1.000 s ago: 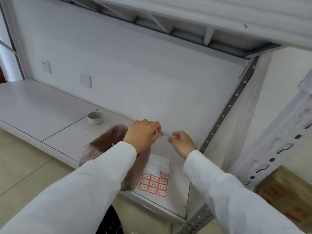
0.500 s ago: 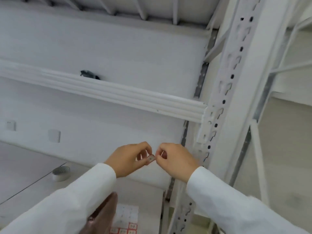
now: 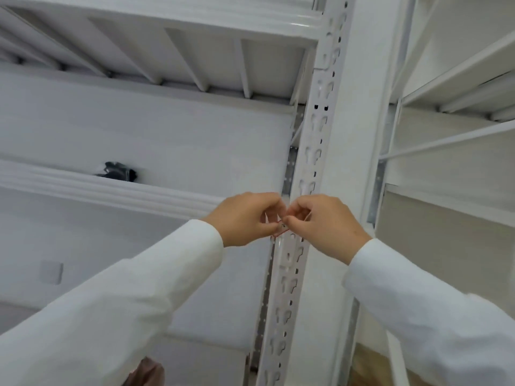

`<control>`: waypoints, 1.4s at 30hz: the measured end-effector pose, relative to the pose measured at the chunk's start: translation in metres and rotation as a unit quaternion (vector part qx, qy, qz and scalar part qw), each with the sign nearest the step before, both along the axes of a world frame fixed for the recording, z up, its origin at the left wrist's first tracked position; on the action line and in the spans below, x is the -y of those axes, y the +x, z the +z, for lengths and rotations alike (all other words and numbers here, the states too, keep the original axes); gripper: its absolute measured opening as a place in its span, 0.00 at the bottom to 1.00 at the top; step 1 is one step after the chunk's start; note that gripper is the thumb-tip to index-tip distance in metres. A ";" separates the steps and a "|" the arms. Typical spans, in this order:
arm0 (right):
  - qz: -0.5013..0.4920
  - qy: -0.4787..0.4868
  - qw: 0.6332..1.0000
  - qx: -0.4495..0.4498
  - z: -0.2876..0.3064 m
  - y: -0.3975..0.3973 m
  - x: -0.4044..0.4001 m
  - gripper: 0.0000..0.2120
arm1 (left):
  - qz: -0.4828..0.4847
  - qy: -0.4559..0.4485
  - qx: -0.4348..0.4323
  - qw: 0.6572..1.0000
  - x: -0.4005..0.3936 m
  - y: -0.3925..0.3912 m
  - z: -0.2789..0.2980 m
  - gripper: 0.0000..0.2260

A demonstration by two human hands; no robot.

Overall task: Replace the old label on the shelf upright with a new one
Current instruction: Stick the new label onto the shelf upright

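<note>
Hands raised to upright (image 3: 312, 162); label (image 3: 281, 227) pinched between both hands' fingers (image 3: 267, 227).

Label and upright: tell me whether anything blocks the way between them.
Nothing visible does. Both hands, left and right, pinch the small label right in front of the white upright, whose perforated face nearby is bare. I can't tell whether they touch.

Two hands: left hand (image 3: 245, 218), right hand (image 3: 323, 224); one label (image 3: 281, 228); one upright (image 3: 312, 174).

White shelf upright (image 3: 312, 168), keyhole-slot pattern; red-bordered white label (image 3: 280, 229); white sleeves (image 3: 156, 277); black object (image 3: 118, 171).
</note>
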State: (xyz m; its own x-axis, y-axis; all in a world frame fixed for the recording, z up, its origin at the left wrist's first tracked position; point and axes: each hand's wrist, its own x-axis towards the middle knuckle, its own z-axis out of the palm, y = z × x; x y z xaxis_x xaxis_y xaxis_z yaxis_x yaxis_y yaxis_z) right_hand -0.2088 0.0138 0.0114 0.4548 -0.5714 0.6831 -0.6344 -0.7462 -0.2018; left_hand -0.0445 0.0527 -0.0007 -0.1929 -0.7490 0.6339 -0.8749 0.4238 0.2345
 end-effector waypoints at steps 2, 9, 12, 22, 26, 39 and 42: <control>-0.015 -0.015 1.000 0.000 0.002 -0.007 0.006 0.05 | -0.002 -0.004 -0.010 1.000 0.005 -0.009 0.006 0.09; 0.035 0.156 0.947 0.279 0.021 -0.044 0.041 0.09 | -0.034 -0.012 -0.225 0.974 0.026 -0.001 0.028 0.27; 0.053 0.229 0.906 0.351 0.028 -0.046 0.047 0.09 | -0.050 0.012 -0.307 0.950 0.046 0.000 0.031 0.24; -0.023 0.174 0.959 0.223 0.021 -0.020 0.039 0.12 | 0.020 0.122 -0.185 0.975 0.072 -0.011 0.018 0.26; -0.026 0.167 0.964 0.206 0.019 -0.016 0.040 0.11 | 0.004 0.125 -0.197 0.972 0.073 -0.007 0.019 0.29; -0.043 0.150 0.965 0.210 0.013 -0.006 0.045 0.14 | -0.006 0.122 -0.207 0.971 0.078 -0.009 0.017 0.30; -0.045 0.142 0.966 0.211 0.012 -0.006 0.045 0.12 | -0.001 0.119 -0.204 0.972 0.079 -0.009 0.018 0.27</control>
State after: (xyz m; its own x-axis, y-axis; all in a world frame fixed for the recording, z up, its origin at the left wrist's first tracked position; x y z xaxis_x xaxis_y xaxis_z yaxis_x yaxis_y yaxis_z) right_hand -0.2145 -0.0314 0.0237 0.1102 -0.7871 0.6068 -0.5109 -0.5686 -0.6447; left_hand -0.0533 -0.0262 0.0168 0.0368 -0.8840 0.4661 -0.6880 0.3159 0.6534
